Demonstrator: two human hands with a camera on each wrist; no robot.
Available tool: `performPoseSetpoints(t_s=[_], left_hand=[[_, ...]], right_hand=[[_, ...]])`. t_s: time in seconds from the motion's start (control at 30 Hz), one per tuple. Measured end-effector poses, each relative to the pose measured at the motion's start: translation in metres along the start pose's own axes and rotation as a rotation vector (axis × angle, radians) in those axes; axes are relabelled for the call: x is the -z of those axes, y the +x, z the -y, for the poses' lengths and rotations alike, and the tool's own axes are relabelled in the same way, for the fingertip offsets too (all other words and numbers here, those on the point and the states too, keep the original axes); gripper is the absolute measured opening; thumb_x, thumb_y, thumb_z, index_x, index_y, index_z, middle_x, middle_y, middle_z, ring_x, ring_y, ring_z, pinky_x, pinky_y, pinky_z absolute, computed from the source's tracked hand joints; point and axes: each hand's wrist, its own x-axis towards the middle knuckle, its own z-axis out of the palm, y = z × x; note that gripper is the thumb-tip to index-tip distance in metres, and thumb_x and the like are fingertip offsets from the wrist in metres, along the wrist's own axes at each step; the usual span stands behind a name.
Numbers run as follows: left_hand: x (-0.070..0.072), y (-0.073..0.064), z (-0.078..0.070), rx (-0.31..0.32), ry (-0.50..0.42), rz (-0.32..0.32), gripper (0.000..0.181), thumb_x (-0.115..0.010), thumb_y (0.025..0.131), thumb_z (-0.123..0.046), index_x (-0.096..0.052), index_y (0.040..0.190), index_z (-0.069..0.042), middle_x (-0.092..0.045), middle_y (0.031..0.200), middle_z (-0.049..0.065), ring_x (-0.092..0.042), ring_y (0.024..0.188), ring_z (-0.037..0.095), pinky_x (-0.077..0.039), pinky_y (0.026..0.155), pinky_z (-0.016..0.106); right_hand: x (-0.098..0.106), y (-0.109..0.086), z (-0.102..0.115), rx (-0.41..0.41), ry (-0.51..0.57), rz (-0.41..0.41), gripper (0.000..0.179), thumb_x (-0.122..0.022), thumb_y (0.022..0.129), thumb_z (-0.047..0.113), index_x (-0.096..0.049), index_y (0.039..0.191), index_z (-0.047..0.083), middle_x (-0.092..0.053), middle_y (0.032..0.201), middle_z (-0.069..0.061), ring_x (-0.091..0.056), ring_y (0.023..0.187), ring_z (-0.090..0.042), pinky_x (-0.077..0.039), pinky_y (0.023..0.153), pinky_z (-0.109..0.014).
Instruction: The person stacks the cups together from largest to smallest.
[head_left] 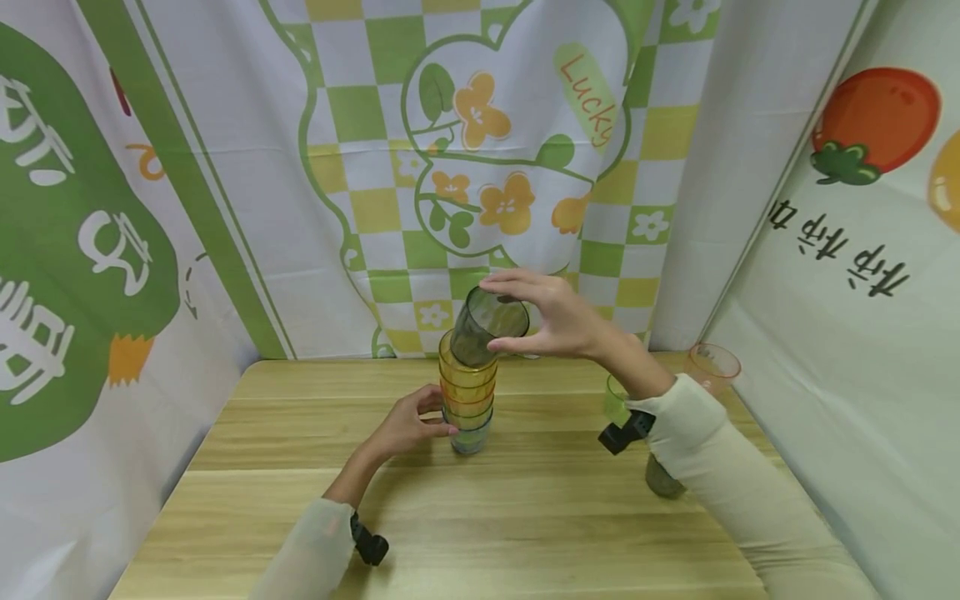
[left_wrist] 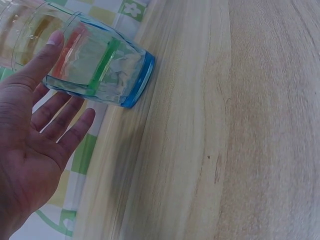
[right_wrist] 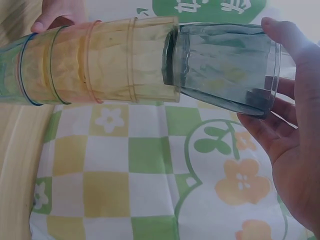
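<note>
Right sleeve (head_left: 727,475) was nearest. Right hand's (head_left: 558,317) grip was clamped on a grey cup (right_wrist: 225,65) near its rim; the cup was tilted, base inside the mouth of the stack's (head_left: 468,392) top cup. Stack stood upright on the desk (head_left: 540,517). Left hand's (head_left: 405,425) fingers were apart beside it; thumb contact was hard to judge.

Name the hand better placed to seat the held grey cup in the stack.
Likely the right hand: it holds the grey cup atop the stack; the left hand is lower down.
</note>
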Motion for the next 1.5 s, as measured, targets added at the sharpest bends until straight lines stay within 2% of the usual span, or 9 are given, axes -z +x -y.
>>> performPoseSetpoints(t_s=[0.3,0.5,0.8,1.13,1.5], left_hand=[[0.0,0.0,0.001,-0.001,-0.009,-0.006,0.058,-0.09,0.087,-0.014,-0.062,0.137,-0.008,-0.064,0.143,0.015,-0.06,0.135,0.038,-0.052,0.113,0.058],[0.001,-0.001,0.001,-0.005,-0.015,0.0,0.059,-0.089,0.088,-0.015,-0.061,0.139,-0.008,-0.063,0.144,0.016,-0.059,0.136,0.039,-0.051,0.113,0.058],[0.001,0.001,0.002,-0.007,-0.007,0.002,0.059,-0.089,0.089,-0.016,-0.06,0.14,-0.009,-0.063,0.145,0.015,-0.059,0.137,0.038,-0.052,0.113,0.056],[0.0,0.001,0.001,-0.007,0.002,-0.009,0.06,-0.089,0.089,-0.017,-0.06,0.14,-0.009,-0.062,0.145,0.015,-0.059,0.136,0.038,-0.054,0.112,0.054],[-0.001,0.0,0.003,0.01,0.026,-0.019,0.062,-0.09,0.088,-0.018,-0.06,0.142,-0.01,-0.062,0.146,0.014,-0.059,0.136,0.038,-0.054,0.112,0.052]], right_hand=[[-0.015,0.007,-0.002,0.014,0.02,0.017,0.074,-0.098,0.074,0.02,-0.066,0.136,-0.006,-0.067,0.137,-0.023,-0.061,0.132,-0.04,-0.052,0.114,-0.052],[-0.023,0.008,-0.003,-0.007,0.026,0.059,0.075,-0.097,0.077,0.021,-0.065,0.138,-0.007,-0.066,0.138,-0.024,-0.061,0.132,-0.038,-0.055,0.11,-0.052],[-0.034,0.006,-0.005,-0.107,0.037,0.166,0.075,-0.093,0.084,0.026,-0.061,0.145,-0.003,-0.063,0.145,-0.021,-0.06,0.136,-0.037,-0.054,0.111,-0.052],[-0.034,0.003,-0.007,-0.096,0.025,0.174,0.08,-0.094,0.082,0.026,-0.058,0.147,-0.005,-0.061,0.148,-0.022,-0.058,0.138,-0.038,-0.051,0.115,-0.053],[-0.026,-0.014,-0.007,-0.116,0.013,0.136,0.083,-0.096,0.08,0.021,-0.057,0.148,-0.004,-0.059,0.15,-0.023,-0.057,0.139,-0.04,-0.05,0.115,-0.056]])
